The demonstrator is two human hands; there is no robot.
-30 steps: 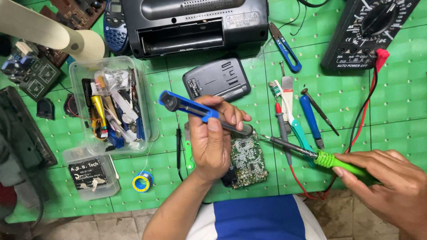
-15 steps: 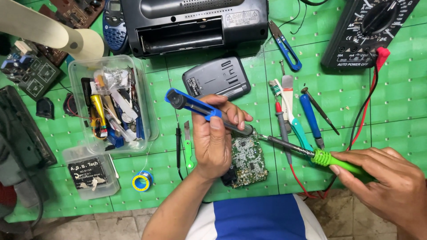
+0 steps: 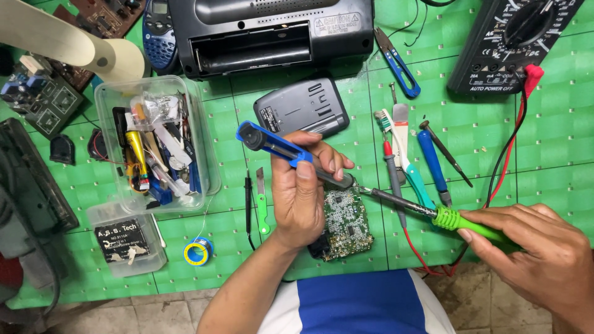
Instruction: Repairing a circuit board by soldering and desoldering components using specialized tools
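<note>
My left hand (image 3: 304, 192) grips a blue desoldering pump (image 3: 272, 146), its dark nozzle pointing down at the top edge of a small green circuit board (image 3: 346, 224) that lies on the green mat. My right hand (image 3: 532, 247) holds a soldering iron by its green handle (image 3: 470, 224). The iron's metal shaft runs left, and its tip (image 3: 362, 190) meets the board's upper right corner beside the pump nozzle.
A clear tub of small tools (image 3: 154, 145) and a lidded box (image 3: 127, 238) sit left, with a solder spool (image 3: 198, 252) nearby. Screwdrivers and a brush (image 3: 411, 161) lie between the hands. A black radio (image 3: 272, 34), battery cover (image 3: 303, 106), snips (image 3: 396, 59) and multimeter (image 3: 513, 40) lie behind.
The pump's blue end has shifted slightly right and down. The iron stays at the board's corner with almost no movement.
</note>
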